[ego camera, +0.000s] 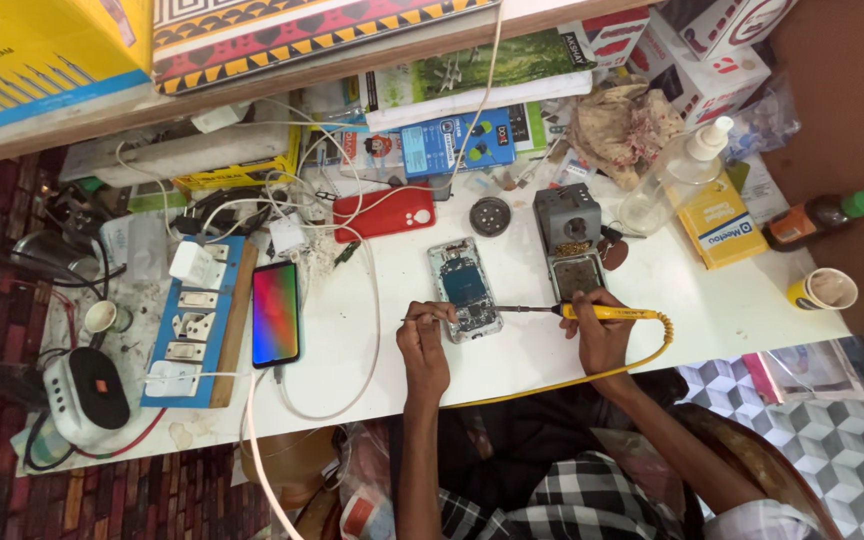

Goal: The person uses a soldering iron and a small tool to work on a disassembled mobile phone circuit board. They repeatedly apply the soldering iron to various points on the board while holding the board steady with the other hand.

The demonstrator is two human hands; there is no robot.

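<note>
Head view, looking down on a cluttered white table (572, 350); opened phone (464, 289) lying flat near the front edge, back cover off, circuit board exposed; left hand (422, 340) just beside its lower left corner, fingers pinched shut on a thin metal tool (414, 319), perhaps tweezers, too small to tell; right hand (600, 328) closed around the yellow soldering iron (607, 313), dark tip reaching toward the phone's right edge, contact not clear; yellow cable (642, 361) curving off toward the table edge; lit smartphone (276, 313) well to the left, beside a blue switch board (195, 325); grey iron stand (569, 235) just behind the right hand.
</note>
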